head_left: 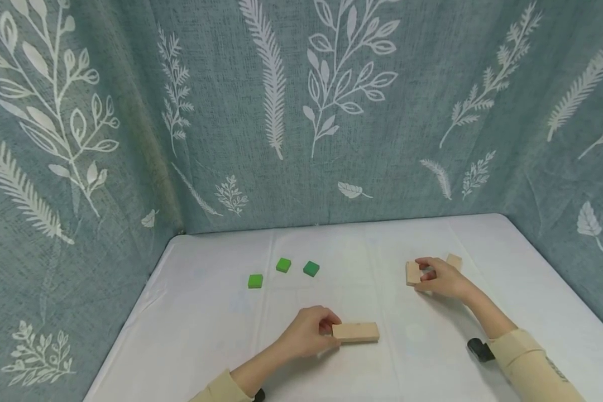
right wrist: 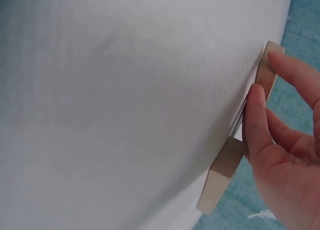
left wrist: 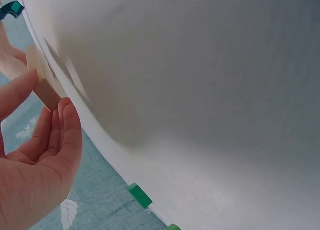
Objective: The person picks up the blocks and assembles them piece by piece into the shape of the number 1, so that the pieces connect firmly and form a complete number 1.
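A long pale wooden block (head_left: 355, 332) lies sideways at the front middle of the white table. My left hand (head_left: 309, 333) pinches its left end between thumb and fingers, as the left wrist view also shows. Farther back on the right, my right hand (head_left: 444, 278) holds a smaller-looking wooden block (head_left: 413, 273) by its ends, thumb on the near one. In the right wrist view this block (right wrist: 266, 75) sits between the thumb and fingertips. Another wooden block (head_left: 454, 261) is just behind the right hand, partly covered by it.
Two light green square pieces, one nearer (head_left: 255, 281) and one farther (head_left: 283, 264), lie at the back left with a darker green piece (head_left: 311, 268). A leaf-patterned curtain (head_left: 291, 184) encloses the back and sides of the white table (head_left: 206, 312).
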A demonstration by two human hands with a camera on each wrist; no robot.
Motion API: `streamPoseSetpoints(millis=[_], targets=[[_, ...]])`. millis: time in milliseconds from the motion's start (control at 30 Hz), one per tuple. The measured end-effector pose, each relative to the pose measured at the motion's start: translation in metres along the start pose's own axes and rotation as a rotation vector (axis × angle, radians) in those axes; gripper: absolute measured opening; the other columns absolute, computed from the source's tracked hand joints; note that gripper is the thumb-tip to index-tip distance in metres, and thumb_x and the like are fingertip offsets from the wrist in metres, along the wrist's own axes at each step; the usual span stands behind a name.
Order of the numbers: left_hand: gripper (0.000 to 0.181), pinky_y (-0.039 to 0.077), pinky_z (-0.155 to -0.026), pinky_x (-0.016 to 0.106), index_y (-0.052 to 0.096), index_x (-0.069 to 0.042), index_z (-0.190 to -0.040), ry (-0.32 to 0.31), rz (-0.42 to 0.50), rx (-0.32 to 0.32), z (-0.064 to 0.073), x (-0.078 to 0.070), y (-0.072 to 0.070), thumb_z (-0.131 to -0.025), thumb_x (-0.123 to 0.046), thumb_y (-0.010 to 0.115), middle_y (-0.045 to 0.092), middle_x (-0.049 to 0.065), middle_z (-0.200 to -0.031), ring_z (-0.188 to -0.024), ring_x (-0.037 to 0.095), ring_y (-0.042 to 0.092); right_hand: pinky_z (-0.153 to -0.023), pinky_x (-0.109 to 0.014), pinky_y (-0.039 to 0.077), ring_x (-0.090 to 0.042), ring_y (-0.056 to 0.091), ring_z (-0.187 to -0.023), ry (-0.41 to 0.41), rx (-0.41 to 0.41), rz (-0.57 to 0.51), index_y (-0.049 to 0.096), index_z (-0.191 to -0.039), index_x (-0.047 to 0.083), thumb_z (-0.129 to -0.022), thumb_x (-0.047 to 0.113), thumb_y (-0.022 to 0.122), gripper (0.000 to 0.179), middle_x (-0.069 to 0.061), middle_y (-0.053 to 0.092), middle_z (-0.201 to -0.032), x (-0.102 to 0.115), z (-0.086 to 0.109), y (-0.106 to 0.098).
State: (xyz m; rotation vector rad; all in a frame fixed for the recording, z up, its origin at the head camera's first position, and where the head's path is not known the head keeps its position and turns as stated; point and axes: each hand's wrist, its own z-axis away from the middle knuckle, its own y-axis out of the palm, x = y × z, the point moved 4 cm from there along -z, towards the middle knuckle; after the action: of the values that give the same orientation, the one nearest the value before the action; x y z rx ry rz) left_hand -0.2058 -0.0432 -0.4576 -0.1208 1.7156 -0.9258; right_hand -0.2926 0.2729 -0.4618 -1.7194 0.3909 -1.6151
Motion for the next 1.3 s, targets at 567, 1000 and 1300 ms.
streamPoseSetpoints(millis=[567,1000,1300], targets=[[0.026,0.047,-0.07,0.019,0.069,-0.004,-0.093,0.022,0.018,0.062,0.011,-0.009,0.011,-0.072,-0.005,0.083,0.059,-0.005,-0.081,-0.075,0.004,0.055,-0.076,-0.032,0.047,-0.023,0.055,-0.096,0.028,0.033,-0.045,0.039,-0.137,-0.014,-0.086,0.012,0.074,0.067,-0.03,0.047,-0.127,-0.006,-0.002,-0.002],[0.026,0.046,-0.071,0.019,0.069,-0.005,-0.094,-0.041,0.04,0.098,0.016,-0.009,0.015,-0.073,-0.006,0.083,0.057,-0.009,-0.081,-0.075,0.002,0.053,-0.08,-0.036,0.047,-0.023,0.055,-0.096,0.066,0.04,-0.077,0.038,-0.139,-0.013,-0.086,0.013,0.074,0.068,-0.032,0.046,-0.132,-0.005,0.0,-0.001],[0.026,0.048,-0.073,0.02,0.069,-0.006,-0.093,-0.035,0.048,0.114,0.017,-0.008,0.015,-0.071,-0.003,0.083,0.057,-0.01,-0.082,-0.076,0.001,0.053,-0.082,-0.037,0.047,-0.026,0.054,-0.099,0.09,0.034,-0.08,0.037,-0.14,-0.011,-0.087,0.014,0.073,0.069,-0.031,0.045,-0.134,-0.006,0.0,-0.001]])
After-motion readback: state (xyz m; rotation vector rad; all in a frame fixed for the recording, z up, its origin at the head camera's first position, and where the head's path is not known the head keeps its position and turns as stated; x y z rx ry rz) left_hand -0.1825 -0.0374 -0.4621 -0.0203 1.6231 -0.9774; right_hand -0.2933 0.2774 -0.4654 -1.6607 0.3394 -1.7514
